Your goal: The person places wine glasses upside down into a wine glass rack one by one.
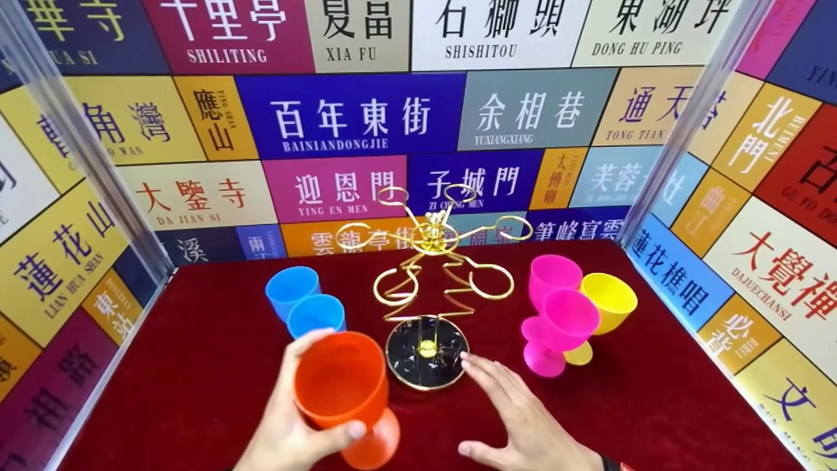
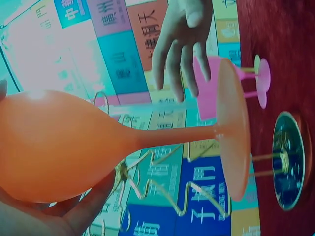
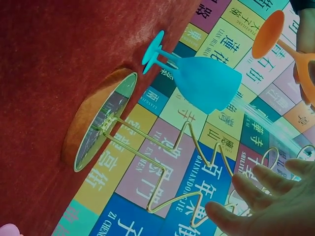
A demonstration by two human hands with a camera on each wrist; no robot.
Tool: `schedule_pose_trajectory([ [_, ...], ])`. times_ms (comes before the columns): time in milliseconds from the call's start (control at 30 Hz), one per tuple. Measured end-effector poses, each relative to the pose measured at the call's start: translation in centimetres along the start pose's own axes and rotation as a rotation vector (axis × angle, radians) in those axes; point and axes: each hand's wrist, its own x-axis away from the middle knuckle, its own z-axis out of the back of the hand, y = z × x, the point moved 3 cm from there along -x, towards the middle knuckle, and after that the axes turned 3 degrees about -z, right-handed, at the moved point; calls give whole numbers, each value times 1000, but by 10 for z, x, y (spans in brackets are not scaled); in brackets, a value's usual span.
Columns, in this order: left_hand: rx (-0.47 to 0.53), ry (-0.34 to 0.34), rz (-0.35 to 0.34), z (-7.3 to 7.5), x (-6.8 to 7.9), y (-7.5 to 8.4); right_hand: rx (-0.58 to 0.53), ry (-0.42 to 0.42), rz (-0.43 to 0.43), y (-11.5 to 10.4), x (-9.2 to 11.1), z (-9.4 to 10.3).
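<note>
My left hand [image 1: 288, 418] grips an orange goblet [image 1: 353, 386] round its bowl, thumb in front, clear of the table. In the left wrist view the goblet's bowl [image 2: 64, 147], stem and round foot show side on. My right hand [image 1: 523, 418] holds nothing, its fingers spread near the black round base [image 1: 418, 366] of a gold wire goblet rack [image 1: 435, 242]. From the right wrist view, the fingers [image 3: 256, 191] appear apart from the rack's zigzag stem. The rack's several rings carry no goblets.
Two blue goblets [image 1: 316, 314] stand left of the rack. To its right are two pink goblets [image 1: 569, 317] and a yellow goblet [image 1: 611, 301], close together. A dark red cloth [image 1: 196, 366] covers the table. Panels with printed signs [image 1: 346, 114] enclose the back and sides.
</note>
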Motion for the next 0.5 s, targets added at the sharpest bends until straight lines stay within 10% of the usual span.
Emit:
schedule_pose_trajectory([
  [500,17,-142,-53,-50,-14,-15,-470,-153,-97,-10,-2,4],
])
